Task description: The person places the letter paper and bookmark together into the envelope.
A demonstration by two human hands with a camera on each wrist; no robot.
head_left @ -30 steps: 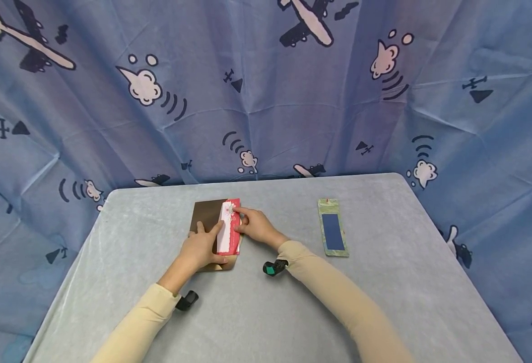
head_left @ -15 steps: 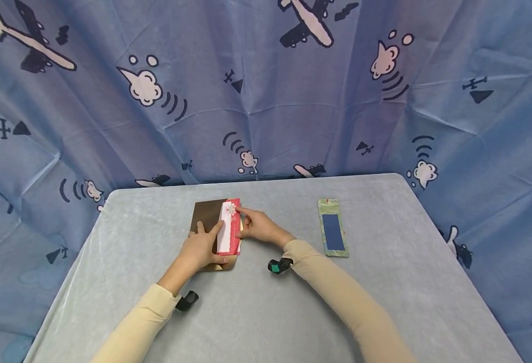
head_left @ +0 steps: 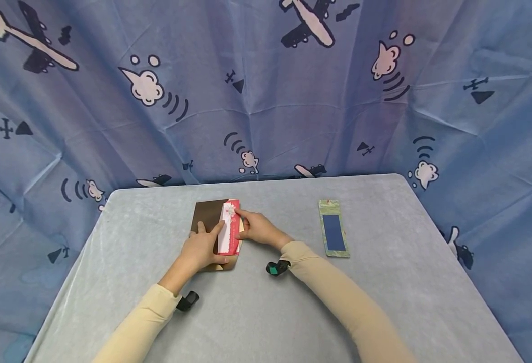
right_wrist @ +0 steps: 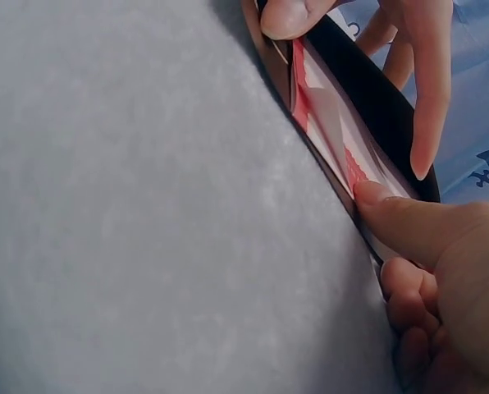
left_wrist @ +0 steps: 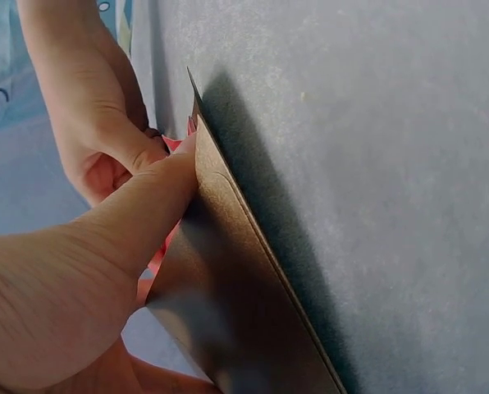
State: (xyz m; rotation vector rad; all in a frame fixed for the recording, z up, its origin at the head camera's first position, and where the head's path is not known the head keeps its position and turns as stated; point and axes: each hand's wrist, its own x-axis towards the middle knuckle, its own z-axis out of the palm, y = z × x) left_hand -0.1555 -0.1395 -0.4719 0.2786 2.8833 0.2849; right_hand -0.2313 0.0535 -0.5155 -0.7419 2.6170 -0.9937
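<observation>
The right wrist view alone shows the card (head_left: 226,239) side-on: its paper buckles, and brown folder (head_left: 206,217) layers run along both its sides. Whether it is tucked in a flap I cannot tell. The left wrist view shows the folder's near face, with a thin curved line and a shadow on the table (head_left: 266,317); the card there is only slivers of red.

There are two hands, two sleeves (head_left: 338,297), one folder, one red-and-white card and one green tag (head_left: 334,232) with a blue panel. The head view alone shows the tag, lying well apart to the right.

The card lies along the folder's right half. The left hand (head_left: 199,248) is spread across both, thumb near the bottom edge. The right hand (head_left: 260,228) touches the card's right edge with thumb and index, other fingers curled; I cannot tell if it pinches.
</observation>
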